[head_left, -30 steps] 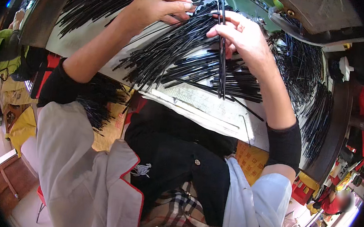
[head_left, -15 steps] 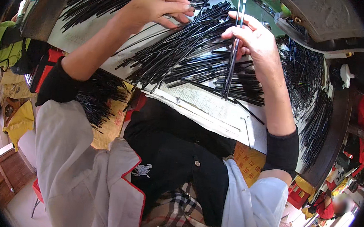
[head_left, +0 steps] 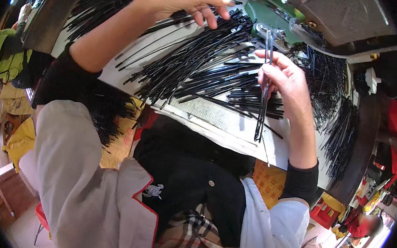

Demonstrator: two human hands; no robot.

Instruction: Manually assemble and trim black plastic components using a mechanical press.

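Note:
My right hand (head_left: pixel 285 79) is closed around a couple of thin black rods (head_left: pixel 262 110), held nearly upright between thumb and fingers. Their top ends rise in front of the green machine; the lower ends hang over the white table edge. Farther left, my left hand (head_left: pixel 195 3) reaches over the piles, thumb and forefinger pinched at a small dark tip, the other fingers bent below. What the pinch holds is too small to make out. Beneath and between both hands lies a loose pile of black rods (head_left: pixel 185 59), fanned across the white table top (head_left: pixel 208 115).
A green machine (head_left: pixel 264 14) with a grey metal block (head_left: pixel 342 16) stands at the far right. More black rods (head_left: pixel 341 141) lie along the table's right side. Dark wooden rails (head_left: pixel 52 12) border the table. Another person (head_left: pixel 359 225) appears at the far right.
My right hand has moved slightly down and right with its rods. My left hand has shifted up and right, away from the middle of the pile.

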